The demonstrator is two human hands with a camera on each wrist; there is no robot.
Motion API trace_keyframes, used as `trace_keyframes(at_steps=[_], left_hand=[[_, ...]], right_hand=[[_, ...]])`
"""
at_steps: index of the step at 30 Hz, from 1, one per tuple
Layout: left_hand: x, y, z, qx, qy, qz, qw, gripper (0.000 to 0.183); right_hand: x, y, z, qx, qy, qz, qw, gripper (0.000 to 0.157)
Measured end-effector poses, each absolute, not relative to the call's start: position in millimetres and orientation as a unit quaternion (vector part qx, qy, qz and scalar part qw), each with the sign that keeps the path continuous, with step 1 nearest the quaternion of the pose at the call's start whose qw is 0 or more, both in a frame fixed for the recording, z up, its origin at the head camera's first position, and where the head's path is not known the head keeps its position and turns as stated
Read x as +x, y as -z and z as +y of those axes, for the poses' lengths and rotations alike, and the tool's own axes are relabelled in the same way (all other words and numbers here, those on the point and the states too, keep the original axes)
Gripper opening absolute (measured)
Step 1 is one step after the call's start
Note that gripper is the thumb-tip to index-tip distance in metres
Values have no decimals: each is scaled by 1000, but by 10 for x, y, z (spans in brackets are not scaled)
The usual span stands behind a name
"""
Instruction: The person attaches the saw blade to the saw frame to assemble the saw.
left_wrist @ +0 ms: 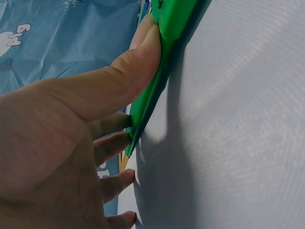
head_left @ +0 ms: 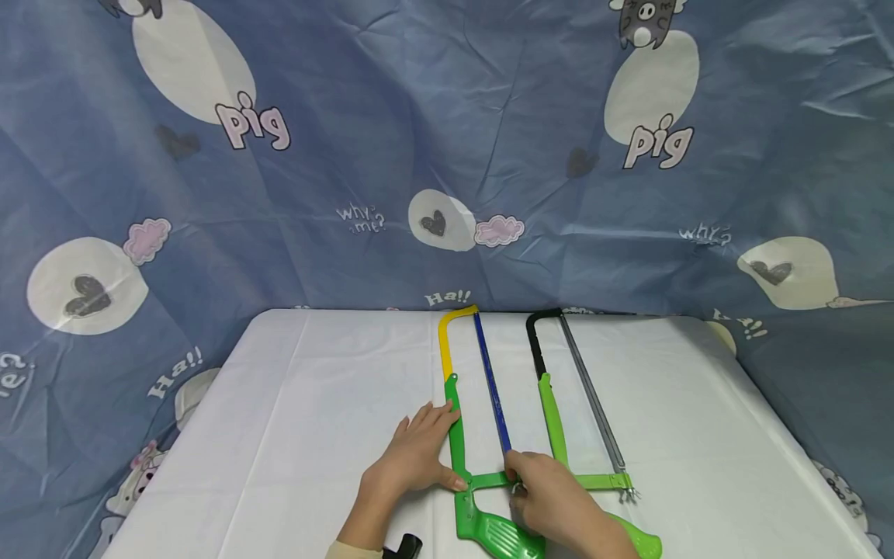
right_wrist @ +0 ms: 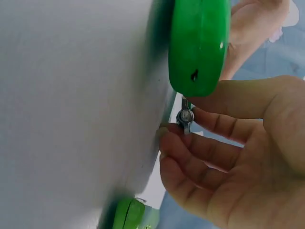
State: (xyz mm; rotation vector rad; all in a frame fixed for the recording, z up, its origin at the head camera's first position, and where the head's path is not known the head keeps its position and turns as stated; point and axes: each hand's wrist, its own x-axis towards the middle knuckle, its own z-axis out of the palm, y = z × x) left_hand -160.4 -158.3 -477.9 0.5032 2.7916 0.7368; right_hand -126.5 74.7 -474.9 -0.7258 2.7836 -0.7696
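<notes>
A hacksaw with a green and yellow frame and a blue blade lies on the white-covered table. My left hand rests along its left side, fingers spread and mostly straight, with fingertips and thumb pressing on the green frame. At the near end of the blade, the fingers of my right hand are curled around a small metal wing nut. In the right wrist view, thumb and fingers pinch about that nut, just past the rounded end of the green handle.
To the right lies a second hacksaw with a light green and black frame and a grey blade; my right forearm crosses over its near part. A black object shows at the bottom edge by my left wrist. A blue patterned cloth hangs behind the table.
</notes>
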Motion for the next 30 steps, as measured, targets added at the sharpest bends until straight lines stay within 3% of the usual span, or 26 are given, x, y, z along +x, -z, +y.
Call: trace_keyframes(at_steps=[15,30], left_hand=[[-1620,4817,-1586,170,-249,948,105,108],[-1612,4803,-1593,165,-245,950,104,108]], right_hand=[[-1246,4788,635,-242,165,956,1,21],[-1231,4742,587,-244,127,962,-10,18]])
